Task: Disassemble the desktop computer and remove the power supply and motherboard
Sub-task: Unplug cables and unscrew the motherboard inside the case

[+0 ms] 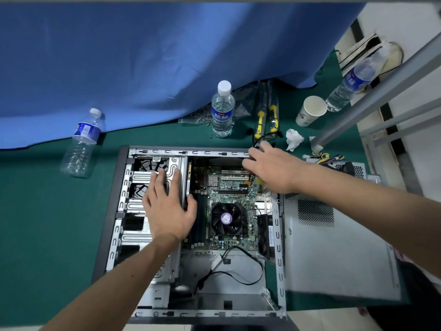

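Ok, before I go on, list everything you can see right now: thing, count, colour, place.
computer case: 1, grey metal, open, lying on the green mat
motherboard: 1, green, inside the case
CPU fan: 1, black, on the motherboard
side panel: 1, silver, right of the case
power supply: 1, silver, coloured wires, out of the case, far right
water bottles: 3, clear with blue labels; one behind the case, one left, one far right
paper cup: 1, white, behind the case
screwdrivers: 2, yellow-black, behind the case
tissue: 1, white, crumpled
blue cloth: 1, at the back
left hand: flat on the drive cage
right hand: at the case's far corner, grip unclear
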Motion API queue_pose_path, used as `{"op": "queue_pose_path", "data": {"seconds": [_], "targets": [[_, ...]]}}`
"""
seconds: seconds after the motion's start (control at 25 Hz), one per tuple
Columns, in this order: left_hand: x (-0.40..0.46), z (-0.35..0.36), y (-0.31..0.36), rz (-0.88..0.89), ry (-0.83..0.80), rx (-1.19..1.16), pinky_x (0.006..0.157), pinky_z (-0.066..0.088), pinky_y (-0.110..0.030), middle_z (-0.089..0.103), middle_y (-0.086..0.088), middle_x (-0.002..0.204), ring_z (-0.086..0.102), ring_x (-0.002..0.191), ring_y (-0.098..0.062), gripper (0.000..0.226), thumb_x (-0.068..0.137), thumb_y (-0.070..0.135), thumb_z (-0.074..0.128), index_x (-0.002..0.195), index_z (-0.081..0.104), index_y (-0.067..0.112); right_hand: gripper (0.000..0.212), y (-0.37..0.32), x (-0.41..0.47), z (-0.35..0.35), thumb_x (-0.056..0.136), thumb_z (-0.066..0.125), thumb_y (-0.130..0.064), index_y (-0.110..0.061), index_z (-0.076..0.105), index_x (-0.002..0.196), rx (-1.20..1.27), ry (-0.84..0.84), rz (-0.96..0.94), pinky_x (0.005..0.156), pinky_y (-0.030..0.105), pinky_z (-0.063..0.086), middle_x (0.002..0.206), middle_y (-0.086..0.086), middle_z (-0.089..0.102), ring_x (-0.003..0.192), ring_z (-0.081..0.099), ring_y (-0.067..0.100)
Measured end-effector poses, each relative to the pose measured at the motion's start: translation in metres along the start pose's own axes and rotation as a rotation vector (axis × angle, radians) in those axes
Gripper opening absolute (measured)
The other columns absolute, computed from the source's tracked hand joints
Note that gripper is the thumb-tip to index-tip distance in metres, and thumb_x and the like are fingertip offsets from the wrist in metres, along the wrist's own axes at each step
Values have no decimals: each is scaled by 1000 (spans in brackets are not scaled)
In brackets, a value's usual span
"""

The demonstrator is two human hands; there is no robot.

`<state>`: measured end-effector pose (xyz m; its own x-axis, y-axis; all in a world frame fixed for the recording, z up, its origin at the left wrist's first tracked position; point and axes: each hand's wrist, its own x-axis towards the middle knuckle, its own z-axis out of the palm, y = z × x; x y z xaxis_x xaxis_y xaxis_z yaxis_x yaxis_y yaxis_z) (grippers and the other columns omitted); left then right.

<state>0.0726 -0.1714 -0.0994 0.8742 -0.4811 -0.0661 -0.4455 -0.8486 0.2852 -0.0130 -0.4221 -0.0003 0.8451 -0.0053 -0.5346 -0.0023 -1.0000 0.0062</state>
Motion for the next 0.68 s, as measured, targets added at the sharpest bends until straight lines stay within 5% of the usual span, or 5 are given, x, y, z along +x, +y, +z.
{"op": "queue_pose_path", "data": {"seconds": [0.2,0.28,0.44,0.6,0.68], "targets": [[0,0,0,-2,-24,7,117,14,-51,21,-11,160,7,150,-26,72,87,50,39,153,29,25,45,-7,-4,3,100,38,-51,-12,43,121,-95,6,184,60,32,40,106,10,48,88,54,25],[0,0,0,-3,-31,19,117,13,-51,20,-12,160,7,150,-26,72,87,51,37,154,28,25,42,-9,-1,2,103,30,-48,-11,46,117,-113,39,231,57,34,42,95,7,51,74,50,23],[0,-1,1,-1,-34,7,117,13,-51,21,-12,160,7,149,-26,72,87,51,37,154,28,25,37,-4,-3,1,86,56,-9,-14,44,120,60,-1,67,76,33,40,115,8,43,104,41,25],[0,-3,1,7,-47,10,117,10,-48,21,-12,160,6,150,-26,73,86,50,39,154,26,25,43,-15,-2,2,100,38,-50,-12,44,120,-121,34,303,61,34,45,105,10,53,84,57,25],[0,-4,2,7,-53,12,118,9,-48,20,-11,160,5,150,-26,74,86,50,39,154,25,25,36,-17,1,2,104,31,-44,-12,46,114,-144,70,328,58,34,48,92,5,56,72,54,23]]}}
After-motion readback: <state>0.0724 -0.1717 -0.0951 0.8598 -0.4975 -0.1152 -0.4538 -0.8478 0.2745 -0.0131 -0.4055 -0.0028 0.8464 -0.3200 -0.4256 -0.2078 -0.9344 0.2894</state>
